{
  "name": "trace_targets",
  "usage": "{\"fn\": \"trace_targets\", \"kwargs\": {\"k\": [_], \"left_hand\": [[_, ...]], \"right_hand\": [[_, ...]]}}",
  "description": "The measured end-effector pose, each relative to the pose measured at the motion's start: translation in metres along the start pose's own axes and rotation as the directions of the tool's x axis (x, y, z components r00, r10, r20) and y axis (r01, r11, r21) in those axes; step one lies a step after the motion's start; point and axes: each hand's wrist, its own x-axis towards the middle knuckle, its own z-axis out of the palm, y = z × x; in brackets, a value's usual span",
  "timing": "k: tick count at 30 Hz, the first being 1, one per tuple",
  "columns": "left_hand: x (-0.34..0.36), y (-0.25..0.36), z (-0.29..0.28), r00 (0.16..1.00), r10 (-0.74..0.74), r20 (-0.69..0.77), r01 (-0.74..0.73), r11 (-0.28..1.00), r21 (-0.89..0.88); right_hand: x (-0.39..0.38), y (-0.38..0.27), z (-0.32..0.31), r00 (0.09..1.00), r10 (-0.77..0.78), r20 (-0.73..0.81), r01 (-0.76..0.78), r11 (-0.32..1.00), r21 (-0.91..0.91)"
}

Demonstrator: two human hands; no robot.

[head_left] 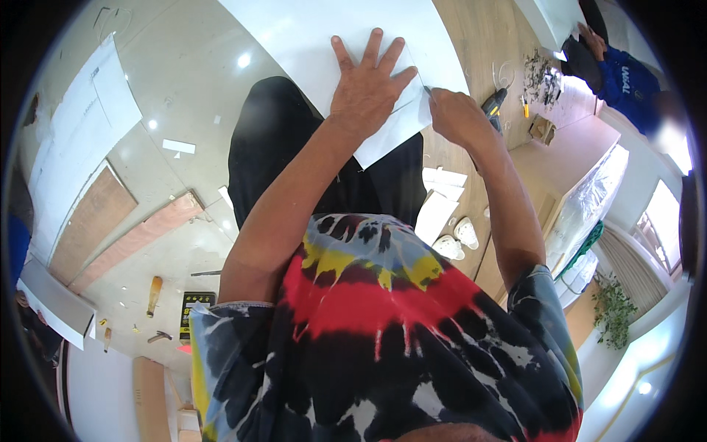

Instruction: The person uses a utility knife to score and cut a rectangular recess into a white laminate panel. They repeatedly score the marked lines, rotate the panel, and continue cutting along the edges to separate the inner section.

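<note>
A large white sheet point(294, 37) lies over my dark-trousered knees. My left hand point(372, 85) presses flat on it with fingers spread, holding nothing. My right hand point(456, 118) is closed around a small blade point(428, 91), its tip on the sheet just right of my left hand, near a faint straight line. Much of the blade's handle is hidden by my fingers. A black-and-yellow tool point(495, 103) lies on the wooden surface beside my right hand.
A person in blue point(618, 81) is at the upper right. Wooden boards point(140, 239), white offcuts point(178, 147), a hammer point(160, 336) and a black-and-yellow box point(197, 309) lie on the tiles at left. White clogs point(465, 233) and a wrapped panel point(582, 199) are at right.
</note>
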Motion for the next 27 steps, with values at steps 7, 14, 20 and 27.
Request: {"fn": "trace_targets", "kwargs": {"k": [7,14,20,27], "left_hand": [[0.001,0.001,0.0,1.0,-0.002,-0.005,0.002,1.0,-0.008],[0.002,0.002,-0.003,1.0,-0.008,0.005,0.008,1.0,0.0],[-0.001,0.004,-0.003,0.999,-0.013,0.034,0.015,0.999,-0.04],[0.002,0.002,-0.005,0.998,-0.006,0.055,0.008,1.0,-0.024]], "right_hand": [[-0.001,-0.003,-0.006,1.0,-0.013,0.011,0.013,1.0,0.0],[-0.007,-0.003,0.0,1.0,0.014,-0.021,-0.014,1.0,0.02],[-0.007,-0.001,0.007,0.999,0.029,-0.03,-0.028,0.999,0.039],[0.005,0.002,0.005,0.999,0.003,0.038,-0.003,1.0,-0.017]]}}
